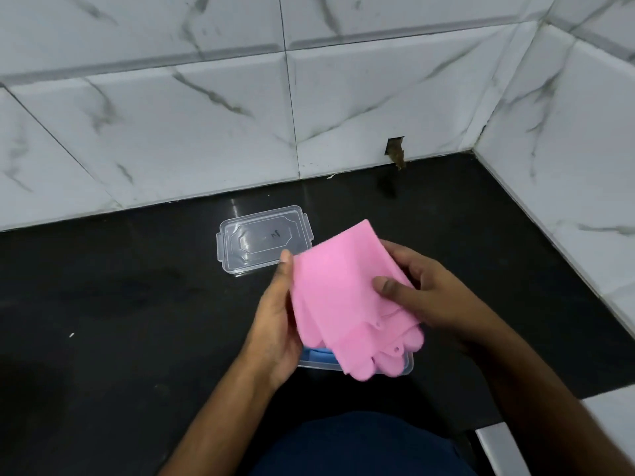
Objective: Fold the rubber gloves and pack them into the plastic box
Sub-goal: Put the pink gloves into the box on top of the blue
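I hold a pink rubber glove between both hands above the black counter. My left hand grips its left edge, thumb up at the cuff side. My right hand grips the right edge, thumb pressed on the glove's face. The cuff points away from me and the fingers hang toward me. Under the glove's fingers sits the clear plastic box, mostly hidden, with something blue inside it. The box's clear lid lies flat on the counter farther back.
The black counter runs to a white marble-tiled wall at the back and another on the right. A small hole in the tile sits at the back wall's base. A white counter edge shows at lower right.
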